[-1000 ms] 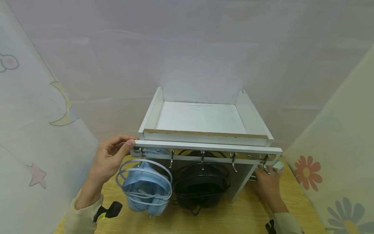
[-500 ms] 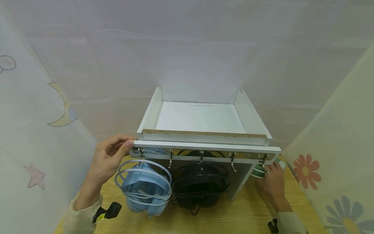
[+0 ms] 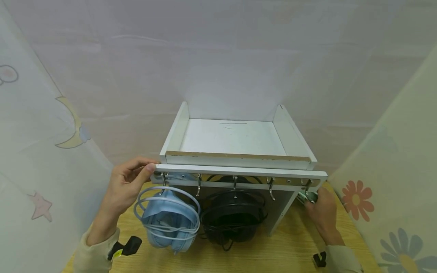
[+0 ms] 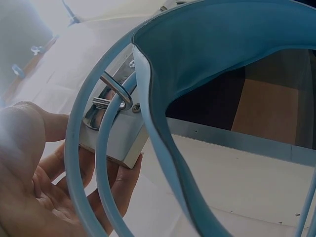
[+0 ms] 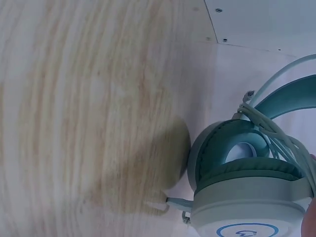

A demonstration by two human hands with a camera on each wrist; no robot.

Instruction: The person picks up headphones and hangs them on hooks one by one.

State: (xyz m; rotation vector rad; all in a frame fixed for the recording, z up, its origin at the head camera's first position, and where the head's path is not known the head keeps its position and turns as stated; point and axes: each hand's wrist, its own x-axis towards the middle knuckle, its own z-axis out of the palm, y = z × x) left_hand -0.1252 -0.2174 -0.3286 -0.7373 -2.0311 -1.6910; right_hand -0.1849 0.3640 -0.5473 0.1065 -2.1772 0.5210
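My left hand (image 3: 126, 187) grips the left end of a white hook rail (image 3: 239, 170), thumb in front and fingers behind. Light blue headphones (image 3: 158, 237) hang from its leftmost hook, their cable looped there too; in the left wrist view the headband (image 4: 217, 44) crosses close by. Black headphones (image 3: 235, 231) hang at the middle hook. At the right, beside the stand, my right hand (image 3: 324, 214) holds green-and-white headphones (image 5: 247, 202). Their bundled cable shows in the right wrist view, where only a sliver of the hand appears. The rail's right end partly hides them in the head view.
The rail fronts a white wooden stand with a shallow tray (image 3: 232, 138) on top. Bare metal hooks (image 3: 272, 189) stick out on the rail's right part. A wooden table (image 3: 266, 258) lies below, and patterned curtains (image 3: 392, 182) close in both sides.
My right hand has shifted slightly right and towards me, and the green-and-white headphones have turned with it. The left hand stays on the rail.
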